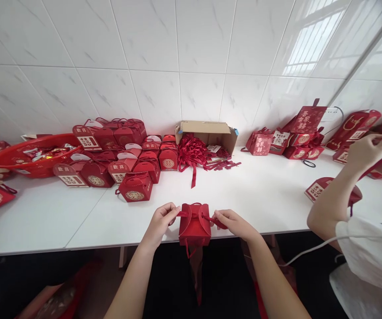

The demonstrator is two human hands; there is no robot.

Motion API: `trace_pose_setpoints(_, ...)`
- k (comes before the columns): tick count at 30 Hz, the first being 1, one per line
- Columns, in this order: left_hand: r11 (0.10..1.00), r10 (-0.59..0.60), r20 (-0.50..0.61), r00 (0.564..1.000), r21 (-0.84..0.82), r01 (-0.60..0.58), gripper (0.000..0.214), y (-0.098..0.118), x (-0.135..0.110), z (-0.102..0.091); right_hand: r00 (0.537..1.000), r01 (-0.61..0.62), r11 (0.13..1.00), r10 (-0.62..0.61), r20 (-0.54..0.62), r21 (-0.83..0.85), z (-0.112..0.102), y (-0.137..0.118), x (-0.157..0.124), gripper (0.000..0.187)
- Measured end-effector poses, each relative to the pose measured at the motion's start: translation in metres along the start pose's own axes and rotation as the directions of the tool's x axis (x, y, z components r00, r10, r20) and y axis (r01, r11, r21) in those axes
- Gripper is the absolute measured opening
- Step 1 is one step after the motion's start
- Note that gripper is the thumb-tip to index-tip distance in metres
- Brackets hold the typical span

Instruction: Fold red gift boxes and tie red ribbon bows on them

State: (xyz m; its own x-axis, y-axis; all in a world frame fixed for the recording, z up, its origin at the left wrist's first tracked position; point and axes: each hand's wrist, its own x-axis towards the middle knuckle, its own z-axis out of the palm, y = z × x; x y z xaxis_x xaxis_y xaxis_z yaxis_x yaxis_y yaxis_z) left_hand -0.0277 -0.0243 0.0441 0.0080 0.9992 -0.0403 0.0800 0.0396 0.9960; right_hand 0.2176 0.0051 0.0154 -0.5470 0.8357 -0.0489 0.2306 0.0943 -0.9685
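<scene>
A small red gift box (pixel 194 231) stands at the front edge of the white table, its curved top flaps folded together. Dark red ribbon (pixel 195 215) runs across its top, through the holes in the flaps. My left hand (pixel 165 218) pinches one ribbon end at the box's left side. On the right, my right hand (pixel 229 220) grips the other end, some of it trailing from the fingers. Both ends are stretched outward, away from the box. A red cord loop hangs from the box's front, below the table edge.
Several red gift boxes (pixel 134 188) are grouped at left, beside a red basin (pixel 41 169) of wrapped sweets. An open cardboard box (pixel 207 127) with ribbons stands against the wall. Co-workers' hands (pixel 372 153) work at the right and at the far left.
</scene>
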Motion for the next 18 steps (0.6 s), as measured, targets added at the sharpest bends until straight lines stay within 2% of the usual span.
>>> trace_pose_setpoints(2,1.0,-0.003,0.007,1.0,-0.004,0.003,0.04,-0.0006,0.0,0.0002,0.998,-0.061,0.994,0.06,0.016,0.086,0.0004,0.0005,-0.0001,0.056)
trace_pose_setpoints(5,1.0,-0.007,0.011,1.0,-0.004,0.007,0.04,-0.0022,-0.0002,0.0006,0.996,-0.084,0.99,0.083,0.01,0.11,0.0007,-0.0013,-0.0007,0.051)
trace_pose_setpoints(11,0.998,-0.016,0.025,1.0,0.061,0.015,0.042,-0.0049,-0.0001,0.0009,0.999,-0.015,0.986,0.021,-0.037,0.168,-0.0022,-0.0029,-0.0001,0.031)
trace_pose_setpoints(15,0.998,-0.012,0.024,1.0,0.064,0.01,0.044,-0.0067,0.0005,0.0004,1.0,-0.01,0.995,0.012,-0.023,0.099,-0.0042,-0.0038,-0.0033,0.024)
trace_pose_setpoints(18,0.998,-0.013,0.033,0.999,0.054,0.012,0.044,-0.0077,0.0005,0.0005,1.0,0.001,1.0,-0.002,-0.026,-0.027,-0.0037,-0.0087,-0.008,0.015)
